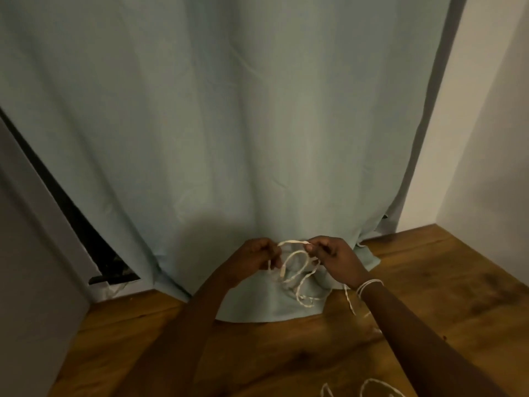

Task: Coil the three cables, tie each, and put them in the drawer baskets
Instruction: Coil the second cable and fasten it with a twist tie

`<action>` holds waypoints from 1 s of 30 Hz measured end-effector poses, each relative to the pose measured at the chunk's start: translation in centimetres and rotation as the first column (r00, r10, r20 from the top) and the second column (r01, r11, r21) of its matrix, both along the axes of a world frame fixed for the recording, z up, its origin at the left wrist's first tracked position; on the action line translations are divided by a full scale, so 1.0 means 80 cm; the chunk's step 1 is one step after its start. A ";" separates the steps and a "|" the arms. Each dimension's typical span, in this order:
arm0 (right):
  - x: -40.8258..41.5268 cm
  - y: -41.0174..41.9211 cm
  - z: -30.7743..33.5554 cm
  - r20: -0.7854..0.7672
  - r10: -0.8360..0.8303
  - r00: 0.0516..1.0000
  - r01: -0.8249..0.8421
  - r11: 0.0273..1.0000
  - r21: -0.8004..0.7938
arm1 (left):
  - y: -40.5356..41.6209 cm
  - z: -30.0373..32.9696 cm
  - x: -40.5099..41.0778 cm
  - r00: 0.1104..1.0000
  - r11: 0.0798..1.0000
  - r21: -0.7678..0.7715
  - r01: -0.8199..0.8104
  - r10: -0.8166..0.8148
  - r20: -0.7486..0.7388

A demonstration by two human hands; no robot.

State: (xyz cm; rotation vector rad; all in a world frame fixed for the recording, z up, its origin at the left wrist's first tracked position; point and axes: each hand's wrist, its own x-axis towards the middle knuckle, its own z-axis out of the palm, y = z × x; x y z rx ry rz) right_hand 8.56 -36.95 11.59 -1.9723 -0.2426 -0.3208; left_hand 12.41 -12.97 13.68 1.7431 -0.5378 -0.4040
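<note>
Thin cream twisted cable (296, 263), looped, held at six o'clock of the view above the brown wooden floor (429, 282). Left hand (254, 260) pinches the loop's nine o'clock end in curled fingers; right hand (336, 260) pinches its three o'clock end between thumb and forefinger. Slack strands hang toward six o'clock over the pale blue-green fabric curtain (229, 124). White cord bracelet (367, 286) circles the right wrist. No legible writing.

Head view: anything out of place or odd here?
Nothing is damaged or spilled. The white cable is a loose tangle between the left hand and right hand, not yet a neat coil. More white cable lies on the wooden floor. No drawer or baskets in view.
</note>
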 end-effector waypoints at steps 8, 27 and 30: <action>-0.015 -0.006 0.015 -0.155 -0.020 0.988 0.057 0.970 0.237 | -0.025 0.001 -0.008 0.999 0.999 0.015 -0.041 0.041 0.005; -0.022 -0.016 0.050 -0.176 -0.141 0.974 0.165 0.978 0.131 | -0.010 -0.054 0.008 0.796 0.865 0.187 -0.466 0.317 0.516; -0.013 -0.024 0.051 -0.175 -0.207 0.963 0.240 0.951 0.196 | -0.008 -0.043 -0.005 0.963 0.972 0.020 -0.235 0.229 0.144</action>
